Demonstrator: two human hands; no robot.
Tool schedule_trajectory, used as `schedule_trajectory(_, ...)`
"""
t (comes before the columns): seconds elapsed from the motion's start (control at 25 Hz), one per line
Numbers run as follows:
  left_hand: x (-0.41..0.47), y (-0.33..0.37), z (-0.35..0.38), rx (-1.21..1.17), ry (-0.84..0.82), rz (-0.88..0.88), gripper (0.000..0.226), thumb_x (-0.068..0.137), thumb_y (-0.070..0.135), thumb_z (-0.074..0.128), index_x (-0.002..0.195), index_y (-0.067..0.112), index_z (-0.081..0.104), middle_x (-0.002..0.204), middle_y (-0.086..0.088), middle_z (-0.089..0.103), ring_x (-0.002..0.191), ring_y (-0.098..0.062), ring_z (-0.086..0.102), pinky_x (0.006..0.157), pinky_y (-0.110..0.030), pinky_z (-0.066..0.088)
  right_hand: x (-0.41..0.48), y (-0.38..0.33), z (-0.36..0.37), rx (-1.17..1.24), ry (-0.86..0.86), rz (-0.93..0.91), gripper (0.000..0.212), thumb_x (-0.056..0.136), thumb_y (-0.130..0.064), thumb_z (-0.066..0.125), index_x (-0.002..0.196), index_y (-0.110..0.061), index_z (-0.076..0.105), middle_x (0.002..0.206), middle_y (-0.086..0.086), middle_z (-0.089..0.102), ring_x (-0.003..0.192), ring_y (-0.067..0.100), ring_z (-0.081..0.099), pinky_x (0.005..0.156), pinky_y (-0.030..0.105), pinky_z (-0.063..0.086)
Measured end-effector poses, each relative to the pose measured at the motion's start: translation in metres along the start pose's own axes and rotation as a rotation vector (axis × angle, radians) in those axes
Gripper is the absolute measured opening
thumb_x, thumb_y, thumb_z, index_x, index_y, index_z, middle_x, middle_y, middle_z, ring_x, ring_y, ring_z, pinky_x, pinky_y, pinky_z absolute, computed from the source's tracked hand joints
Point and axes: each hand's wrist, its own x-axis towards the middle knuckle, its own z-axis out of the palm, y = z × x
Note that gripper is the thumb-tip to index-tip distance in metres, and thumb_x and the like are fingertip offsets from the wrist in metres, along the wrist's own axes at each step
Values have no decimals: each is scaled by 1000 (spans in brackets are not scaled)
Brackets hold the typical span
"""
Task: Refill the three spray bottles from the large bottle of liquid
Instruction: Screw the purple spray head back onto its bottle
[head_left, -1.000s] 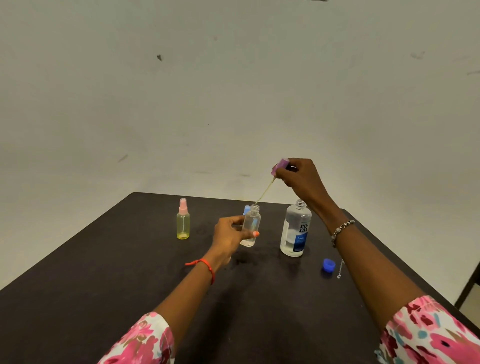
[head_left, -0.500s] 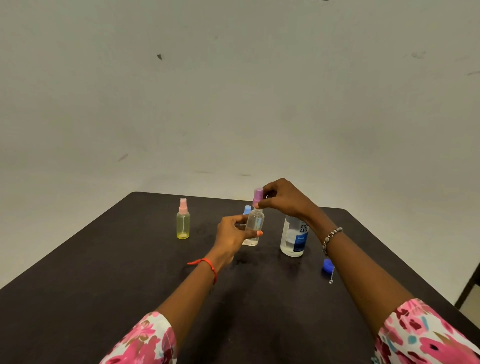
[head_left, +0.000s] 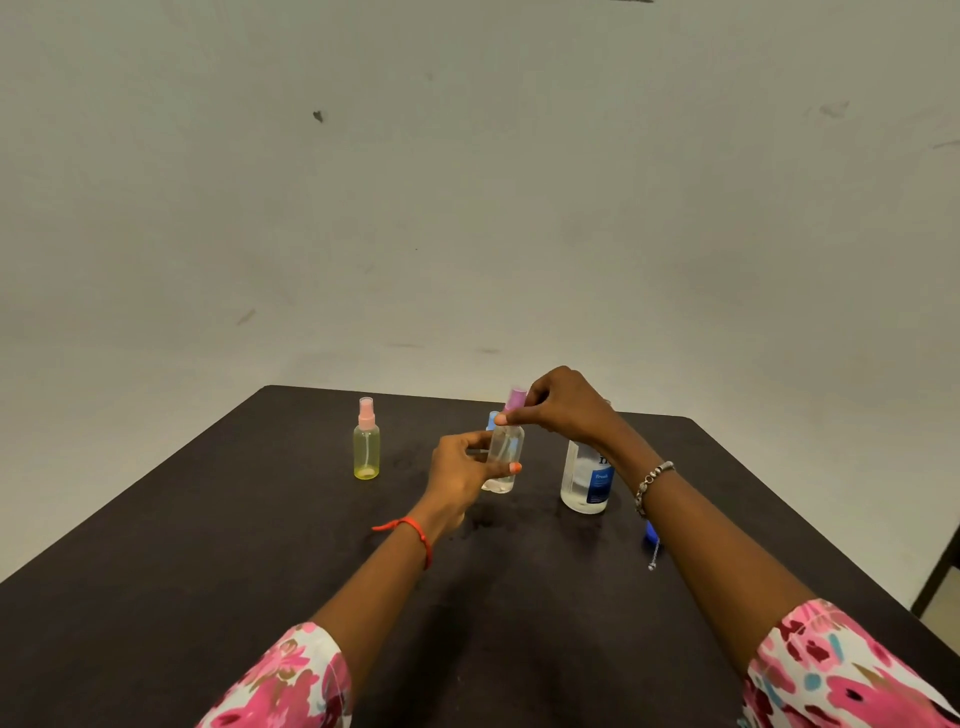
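My left hand (head_left: 460, 467) grips a small clear spray bottle (head_left: 506, 451) standing on the dark table (head_left: 208, 545). My right hand (head_left: 563, 402) pinches the purple spray top (head_left: 516, 399) seated on that bottle's neck. Behind it a bottle with a blue top (head_left: 491, 419) is mostly hidden. A yellow spray bottle with a pink top (head_left: 366, 441) stands apart to the left. The large clear bottle with a blue label (head_left: 587, 480) stands uncapped to the right, partly behind my right wrist.
A blue cap (head_left: 650, 532) lies on the table right of the large bottle, half hidden by my right forearm. The table's far edge meets a pale wall. A dark frame (head_left: 940, 571) shows past the right edge.
My right hand lowered the purple spray top with its tube into the clear bottle and now holds it on the neck. My left hand kept its grip on the bottle.
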Motion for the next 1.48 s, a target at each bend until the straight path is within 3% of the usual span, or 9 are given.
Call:
schedule_trajectory(0.12, -1, 0, 1, -8, 4, -14, 52, 68, 3, 76, 118, 5, 59, 118, -14, 63, 111, -27, 58, 99, -40, 47, 0, 0, -5, 36, 3, 20, 47, 76, -44, 68, 82, 2, 68, 73, 13, 59, 60, 15, 48, 55, 20, 33)
schedule_trajectory(0.2, 0, 2, 1, -13, 10, -14, 52, 69, 2, 75, 118, 4, 59, 118, -14, 63, 112, -28, 58, 100, -42, 47, -2, -3, -10, 98, -39, -24, 27, 82, -25, 65, 99, -5, 67, 95, 8, 66, 68, 7, 53, 56, 13, 38)
schedule_trajectory(0.28, 0, 4, 2, -17, 6, -8, 52, 69, 1, 75, 118, 4, 59, 118, -15, 63, 112, -29, 58, 100, -42, 46, -3, -3, -13, 111, -54, -79, 24, 81, -8, 63, 104, -3, 66, 94, 6, 67, 67, 5, 54, 52, 6, 41)
schedule_trajectory(0.56, -1, 2, 2, -16, 8, -20, 52, 70, 2, 74, 119, 4, 58, 119, -15, 62, 112, -29, 58, 99, -42, 47, -3, 0, -17, 88, 1, 28, 28, 71, -33, 76, 70, -5, 69, 56, 0, 62, 45, 4, 51, 47, 15, 41)
schedule_trajectory(0.8, -2, 2, 4, -30, 3, -14, 53, 69, 1, 74, 120, 4, 58, 120, -15, 62, 112, -28, 58, 98, -40, 48, -6, 5, -9, 226, -81, -100, 37, 75, -1, 69, 111, -7, 60, 100, 9, 65, 82, 13, 60, 64, 17, 51)
schedule_trajectory(1.0, -2, 2, 2, -21, 0, -3, 51, 69, 1, 74, 118, 5, 60, 119, -14, 62, 111, -28, 58, 98, -41, 48, -4, 7, 0, 160, -76, -38, 34, 76, -20, 72, 103, -2, 65, 91, 9, 65, 77, 15, 58, 60, 17, 46)
schedule_trajectory(1.12, -2, 1, 1, -23, -1, 3, 51, 69, 2, 75, 117, 4, 60, 117, -14, 63, 110, -28, 59, 97, -40, 49, -4, 9, 2, 239, -89, -66, 33, 79, -9, 68, 111, -3, 63, 101, 10, 66, 84, 16, 59, 67, 19, 49)
schedule_trajectory(1.32, -3, -1, -2, -8, 11, -2, 51, 69, 0, 74, 118, 3, 59, 117, -14, 63, 106, -25, 59, 94, -37, 49, -6, 7, 9, 265, -11, -17, 23, 73, -11, 74, 94, -3, 67, 87, 13, 67, 70, 16, 58, 60, 20, 46)
schedule_trajectory(1.48, -4, -3, -1, -9, 20, 1, 49, 70, 2, 74, 116, 3, 60, 113, -14, 64, 105, -24, 60, 93, -35, 49, -5, 3, 17, 217, 5, -14, 27, 77, -11, 71, 101, -1, 66, 90, 12, 67, 75, 16, 59, 62, 18, 45)
